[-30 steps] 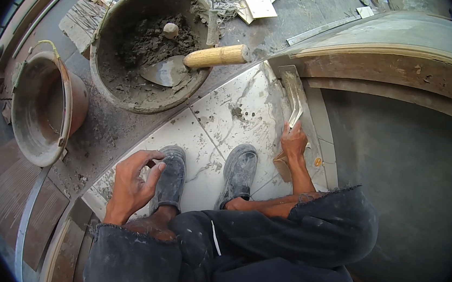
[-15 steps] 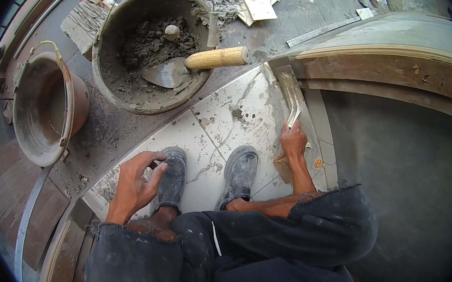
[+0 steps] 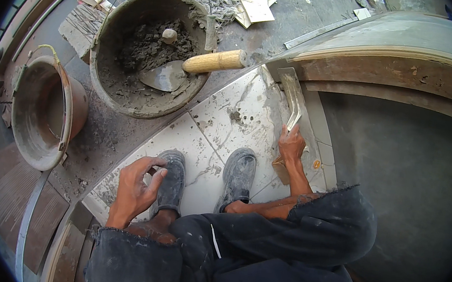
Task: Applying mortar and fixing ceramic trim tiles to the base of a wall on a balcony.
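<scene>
Two buckets (image 3: 146, 52), one trowel (image 3: 189, 69), two shoes (image 3: 238, 176)

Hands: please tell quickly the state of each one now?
Left hand: half open, holding nothing, beside the left shoe.
Right hand: closed on the handle of a flat trowel.

The right hand (image 3: 291, 145) gripped a flat steel trowel (image 3: 291, 96) laid along the edge of the white marbled tiles (image 3: 242, 112). The left hand (image 3: 137, 187) hovered half-curled beside the left shoe (image 3: 170, 182). A wooden-handled pointed trowel (image 3: 192, 70) rested in the mortar bucket (image 3: 145, 51).
</scene>
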### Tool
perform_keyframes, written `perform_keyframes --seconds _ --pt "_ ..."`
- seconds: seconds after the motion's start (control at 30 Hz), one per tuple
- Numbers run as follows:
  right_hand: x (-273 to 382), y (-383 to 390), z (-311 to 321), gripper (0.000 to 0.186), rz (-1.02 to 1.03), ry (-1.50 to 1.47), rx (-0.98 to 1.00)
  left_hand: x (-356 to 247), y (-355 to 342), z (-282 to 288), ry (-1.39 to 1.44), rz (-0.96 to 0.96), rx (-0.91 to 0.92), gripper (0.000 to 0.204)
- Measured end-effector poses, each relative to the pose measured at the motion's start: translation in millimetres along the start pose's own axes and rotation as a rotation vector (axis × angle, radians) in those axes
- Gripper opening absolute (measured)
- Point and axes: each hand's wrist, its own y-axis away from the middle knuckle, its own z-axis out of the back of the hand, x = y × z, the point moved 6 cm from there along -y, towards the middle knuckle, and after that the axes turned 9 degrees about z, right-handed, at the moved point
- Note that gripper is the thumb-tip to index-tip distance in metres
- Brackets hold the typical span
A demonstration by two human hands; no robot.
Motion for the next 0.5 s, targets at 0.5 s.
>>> perform_keyframes --seconds 0.5 --pt "3.4 7.0 28.9 0.032 -0.027 -0.082 -0.142 -2.9 -6.8 -3.0 0.013 -0.014 0.022 0.016"
